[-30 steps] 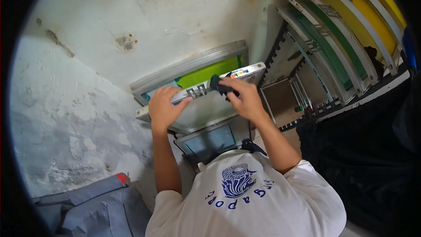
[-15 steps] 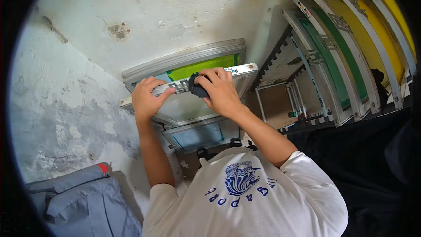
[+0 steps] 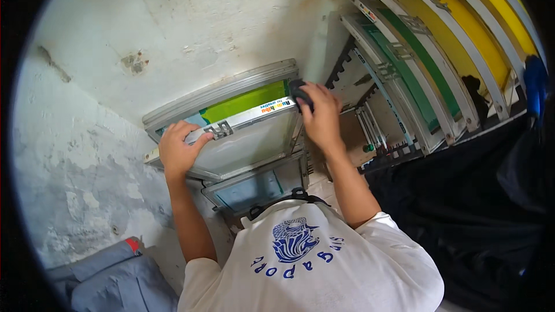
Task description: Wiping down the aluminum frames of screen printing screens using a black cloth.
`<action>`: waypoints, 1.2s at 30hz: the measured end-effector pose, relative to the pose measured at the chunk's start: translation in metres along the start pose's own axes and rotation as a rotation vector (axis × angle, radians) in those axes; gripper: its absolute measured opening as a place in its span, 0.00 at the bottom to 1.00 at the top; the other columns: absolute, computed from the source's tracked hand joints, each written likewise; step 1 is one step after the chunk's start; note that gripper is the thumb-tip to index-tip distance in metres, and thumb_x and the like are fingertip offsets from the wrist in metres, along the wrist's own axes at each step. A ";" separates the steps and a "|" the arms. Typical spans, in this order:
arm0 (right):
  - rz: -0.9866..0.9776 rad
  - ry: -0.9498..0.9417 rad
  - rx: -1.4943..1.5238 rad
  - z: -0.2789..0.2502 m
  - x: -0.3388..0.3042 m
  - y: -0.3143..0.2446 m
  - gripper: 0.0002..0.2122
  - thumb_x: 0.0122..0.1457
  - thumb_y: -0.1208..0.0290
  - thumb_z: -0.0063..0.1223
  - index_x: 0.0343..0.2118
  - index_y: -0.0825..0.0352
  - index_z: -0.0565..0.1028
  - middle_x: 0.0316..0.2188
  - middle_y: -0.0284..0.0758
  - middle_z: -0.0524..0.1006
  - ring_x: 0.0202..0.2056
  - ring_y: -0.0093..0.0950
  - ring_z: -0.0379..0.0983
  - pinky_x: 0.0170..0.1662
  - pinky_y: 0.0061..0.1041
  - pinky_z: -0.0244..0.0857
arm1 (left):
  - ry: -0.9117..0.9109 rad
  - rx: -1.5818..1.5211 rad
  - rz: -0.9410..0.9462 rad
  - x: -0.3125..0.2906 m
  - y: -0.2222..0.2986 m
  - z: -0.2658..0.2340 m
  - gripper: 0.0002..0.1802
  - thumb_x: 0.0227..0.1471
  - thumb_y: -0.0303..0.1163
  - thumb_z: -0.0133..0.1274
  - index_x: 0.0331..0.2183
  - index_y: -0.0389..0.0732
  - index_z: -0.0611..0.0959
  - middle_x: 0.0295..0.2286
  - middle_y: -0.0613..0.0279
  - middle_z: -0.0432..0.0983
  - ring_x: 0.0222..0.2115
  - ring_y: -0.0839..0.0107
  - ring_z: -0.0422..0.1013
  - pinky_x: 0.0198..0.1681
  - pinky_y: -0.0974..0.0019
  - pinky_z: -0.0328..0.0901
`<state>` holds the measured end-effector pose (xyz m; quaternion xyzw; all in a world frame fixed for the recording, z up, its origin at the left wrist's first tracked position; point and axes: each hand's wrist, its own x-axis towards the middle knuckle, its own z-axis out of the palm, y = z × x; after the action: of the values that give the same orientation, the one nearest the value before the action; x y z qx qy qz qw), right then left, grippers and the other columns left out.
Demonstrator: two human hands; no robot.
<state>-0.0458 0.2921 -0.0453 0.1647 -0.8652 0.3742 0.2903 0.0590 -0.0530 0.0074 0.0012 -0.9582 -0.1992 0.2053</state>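
My left hand (image 3: 178, 147) grips the upper bar of a screen-printing frame (image 3: 254, 117), thumb on the near side, left of a small metal fitting. The frame has an aluminium bar with a coloured label and pale mesh below. At the right end of this bar, my right hand (image 3: 324, 117) holds a wad of black cloth (image 3: 301, 93) against it. A second frame with yellow-green mesh (image 3: 248, 97) leans on the wall just behind. Lower down, nearer my body, is a frame with bluish mesh (image 3: 245, 192).
On the right, several frames with green mesh (image 3: 404, 75) and yellow mesh (image 3: 468, 40) stand in a slotted rack (image 3: 341, 72). Black fabric (image 3: 451, 208) hangs below them. A grey garment (image 3: 115, 274) lies at lower left, beside a worn, peeling wall (image 3: 75, 156).
My right hand has slid the black cloth rightward along the bar, from near the middle to its right end, uncovering the label. My left hand keeps its grip on the bar.
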 end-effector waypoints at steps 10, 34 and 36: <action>0.069 0.106 -0.088 0.001 -0.034 -0.025 0.21 0.56 0.79 0.58 0.55 0.59 0.80 0.61 0.36 0.78 0.64 0.46 0.67 0.66 0.50 0.57 | 0.038 0.018 0.040 -0.006 -0.003 0.016 0.23 0.47 0.54 0.71 0.32 0.44 0.90 0.33 0.63 0.82 0.38 0.56 0.76 0.45 0.56 0.68; 0.583 0.635 0.286 0.043 -0.035 -0.047 0.15 0.63 0.74 0.58 0.51 0.74 0.81 0.43 0.53 0.84 0.44 0.45 0.84 0.49 0.36 0.75 | 0.108 0.146 0.164 0.012 0.001 0.031 0.27 0.51 0.60 0.66 0.31 0.43 0.88 0.32 0.59 0.78 0.38 0.55 0.75 0.42 0.52 0.66; 0.596 0.601 0.350 0.049 -0.030 -0.046 0.17 0.63 0.72 0.59 0.52 0.75 0.81 0.42 0.55 0.84 0.43 0.46 0.84 0.49 0.36 0.75 | 0.103 0.154 0.160 0.012 0.002 0.030 0.27 0.51 0.60 0.66 0.31 0.43 0.88 0.32 0.60 0.79 0.38 0.55 0.75 0.43 0.52 0.66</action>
<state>-0.0173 0.2273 -0.0654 -0.1608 -0.6760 0.6130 0.3760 0.0360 -0.0404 -0.0123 -0.0492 -0.9559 -0.1078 0.2689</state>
